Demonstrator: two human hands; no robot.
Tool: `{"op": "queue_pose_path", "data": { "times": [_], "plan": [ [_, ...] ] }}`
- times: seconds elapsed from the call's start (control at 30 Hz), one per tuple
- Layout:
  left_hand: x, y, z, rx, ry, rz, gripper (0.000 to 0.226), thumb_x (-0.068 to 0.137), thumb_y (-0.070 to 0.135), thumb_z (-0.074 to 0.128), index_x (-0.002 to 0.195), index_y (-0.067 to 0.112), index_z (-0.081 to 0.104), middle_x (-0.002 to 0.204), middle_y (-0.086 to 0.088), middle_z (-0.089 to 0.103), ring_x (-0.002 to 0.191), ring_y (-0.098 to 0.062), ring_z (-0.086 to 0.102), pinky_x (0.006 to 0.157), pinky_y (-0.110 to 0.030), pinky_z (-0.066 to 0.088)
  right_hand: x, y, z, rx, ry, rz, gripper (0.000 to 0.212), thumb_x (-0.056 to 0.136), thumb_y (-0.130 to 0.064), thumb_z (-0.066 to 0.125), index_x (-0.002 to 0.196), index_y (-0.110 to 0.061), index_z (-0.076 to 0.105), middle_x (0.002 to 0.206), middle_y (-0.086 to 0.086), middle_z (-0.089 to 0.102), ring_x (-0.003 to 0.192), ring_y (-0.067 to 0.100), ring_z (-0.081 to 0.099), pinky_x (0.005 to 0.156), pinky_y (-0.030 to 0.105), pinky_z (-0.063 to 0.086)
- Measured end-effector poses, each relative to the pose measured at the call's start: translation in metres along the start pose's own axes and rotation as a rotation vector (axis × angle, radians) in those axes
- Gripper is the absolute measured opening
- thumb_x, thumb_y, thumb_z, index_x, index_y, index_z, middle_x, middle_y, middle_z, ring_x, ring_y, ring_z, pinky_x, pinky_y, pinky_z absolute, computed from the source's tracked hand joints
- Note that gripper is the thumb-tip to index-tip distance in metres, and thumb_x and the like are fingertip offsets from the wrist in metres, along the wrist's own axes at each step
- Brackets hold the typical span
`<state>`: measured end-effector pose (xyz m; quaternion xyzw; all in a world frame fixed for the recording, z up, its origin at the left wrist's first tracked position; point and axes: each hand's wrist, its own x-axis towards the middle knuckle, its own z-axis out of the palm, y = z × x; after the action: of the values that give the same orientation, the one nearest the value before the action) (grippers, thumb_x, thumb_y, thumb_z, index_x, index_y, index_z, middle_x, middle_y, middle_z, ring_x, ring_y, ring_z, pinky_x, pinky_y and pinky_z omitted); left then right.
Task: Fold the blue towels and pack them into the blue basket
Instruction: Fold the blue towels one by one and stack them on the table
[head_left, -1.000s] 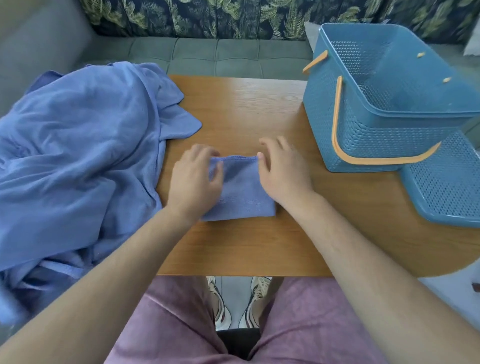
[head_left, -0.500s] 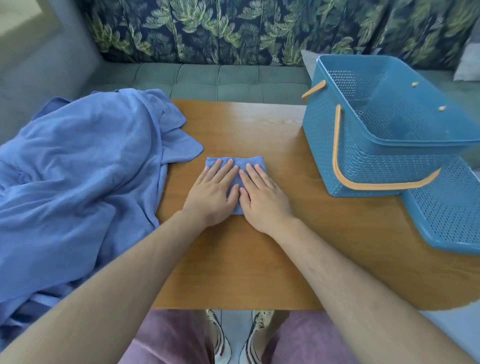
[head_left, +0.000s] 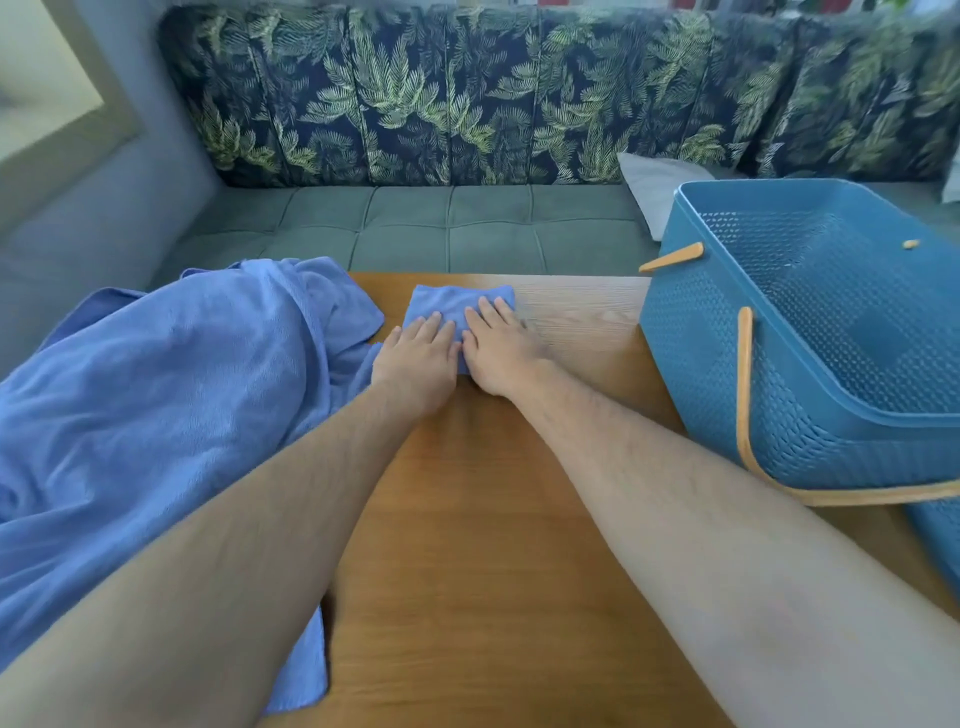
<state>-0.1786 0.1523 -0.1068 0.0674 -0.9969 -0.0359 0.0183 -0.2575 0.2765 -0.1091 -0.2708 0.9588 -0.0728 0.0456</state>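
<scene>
Head camera: wooden table (head_left: 493, 545) up close, blue towel heap (head_left: 156, 395) spilling off its left edge. Left hand (head_left: 415, 358) and right hand (head_left: 501, 348) lie flat, fingers straight, pressing the folded towel (head_left: 452, 304). Blue basket (head_left: 727, 374) stands right; sofa (head_left: 415, 234) beyond.

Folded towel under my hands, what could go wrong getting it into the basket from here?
The left hand and right hand lie flat on the folded towel without gripping it; lifting by one edge could let the folds fall open.
The blue basket has a tall wall and an orange handle hanging down its near side, where the towel might catch.
The unfolded towel pile lies close beside; a corner could drag along.
</scene>
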Motion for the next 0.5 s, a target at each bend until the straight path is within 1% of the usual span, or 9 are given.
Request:
{"op": "queue_pose_path", "data": {
  "times": [0.07,0.13,0.17,0.23,0.27,0.33,0.4,0.43,0.5],
  "plan": [
    [0.007,-0.005,-0.003,0.021,0.009,0.012,0.052,0.106,0.036,0.019,0.148,0.014,0.04,0.159,-0.006,0.033,0.146,-0.024,0.031,0.118,-0.046,0.022,0.0,-0.007,-0.014,-0.082,-0.011,0.006,0.054,0.109,-0.04,0.015,0.159,-0.021,0.02,0.169,-0.002,0.01,0.155,0.022,0.001,0.124,0.047,0.01],
    [0.002,-0.011,-0.012,-0.002,0.083,0.042,0.054,0.103,0.036,0.016,0.13,0.01,0.055,0.147,-0.009,0.047,0.137,-0.026,0.043,0.114,-0.046,0.028,-0.009,-0.015,-0.025,-0.081,0.055,-0.013,0.051,0.109,-0.04,0.018,0.157,-0.023,0.028,0.168,-0.002,0.015,0.155,0.024,0.005,0.123,0.046,0.012],
    [-0.004,-0.016,-0.018,-0.013,0.128,0.054,0.049,0.103,0.032,0.02,0.12,0.008,0.059,0.141,-0.011,0.053,0.131,-0.028,0.047,0.111,-0.045,0.03,-0.018,-0.021,-0.029,-0.057,0.107,-0.026,0.049,0.109,-0.038,0.021,0.153,-0.022,0.034,0.166,-0.002,0.022,0.154,0.025,0.011,0.121,0.045,0.017],
    [-0.023,-0.028,-0.033,-0.036,0.218,0.063,0.042,0.101,0.027,0.028,0.11,0.006,0.064,0.133,-0.012,0.059,0.125,-0.031,0.053,0.106,-0.044,0.035,-0.038,-0.039,-0.035,-0.021,0.223,-0.09,0.042,0.108,-0.036,0.029,0.142,-0.021,0.049,0.154,-0.002,0.043,0.143,0.026,0.032,0.11,0.042,0.03],
    [-0.036,-0.035,-0.041,-0.058,0.257,0.055,0.044,0.099,0.029,0.029,0.107,0.006,0.065,0.129,-0.013,0.061,0.121,-0.032,0.056,0.102,-0.044,0.039,-0.048,-0.052,-0.037,0.008,0.267,-0.137,0.039,0.106,-0.034,0.034,0.137,-0.021,0.053,0.146,-0.002,0.051,0.135,0.026,0.04,0.103,0.042,0.034],
    [-0.066,-0.048,-0.059,-0.09,0.333,0.025,0.051,0.092,0.035,0.026,0.1,0.007,0.067,0.114,-0.011,0.067,0.107,-0.034,0.061,0.088,-0.044,0.046,-0.068,-0.085,-0.042,0.108,0.291,-0.214,0.036,0.104,-0.031,0.04,0.135,-0.021,0.056,0.135,0.0,0.058,0.126,0.027,0.047,0.095,0.042,0.036],
    [-0.098,-0.066,-0.074,-0.06,0.325,-0.021,0.054,0.086,0.038,0.023,0.099,0.008,0.066,0.108,-0.009,0.065,0.101,-0.034,0.06,0.082,-0.043,0.045,-0.082,-0.123,-0.044,0.192,0.265,-0.259,0.035,0.102,-0.029,0.043,0.133,-0.02,0.058,0.129,0.003,0.061,0.121,0.029,0.049,0.092,0.041,0.037],
    [-0.112,-0.077,-0.08,-0.022,0.288,-0.06,0.05,0.086,0.037,0.027,0.103,0.009,0.065,0.111,-0.008,0.062,0.104,-0.032,0.058,0.084,-0.042,0.043,-0.089,-0.141,-0.044,0.22,0.25,-0.282,0.035,0.102,-0.028,0.045,0.132,-0.02,0.058,0.127,0.004,0.062,0.12,0.03,0.05,0.091,0.04,0.037],
    [-0.139,-0.103,-0.089,0.083,0.232,-0.152,0.036,0.09,0.03,0.043,0.113,0.01,0.062,0.122,-0.007,0.057,0.113,-0.031,0.052,0.09,-0.04,0.039,-0.099,-0.175,-0.042,0.266,0.21,-0.324,0.037,0.101,-0.03,0.048,0.134,-0.018,0.058,0.127,0.006,0.063,0.118,0.032,0.052,0.092,0.04,0.038]
  ]
}}
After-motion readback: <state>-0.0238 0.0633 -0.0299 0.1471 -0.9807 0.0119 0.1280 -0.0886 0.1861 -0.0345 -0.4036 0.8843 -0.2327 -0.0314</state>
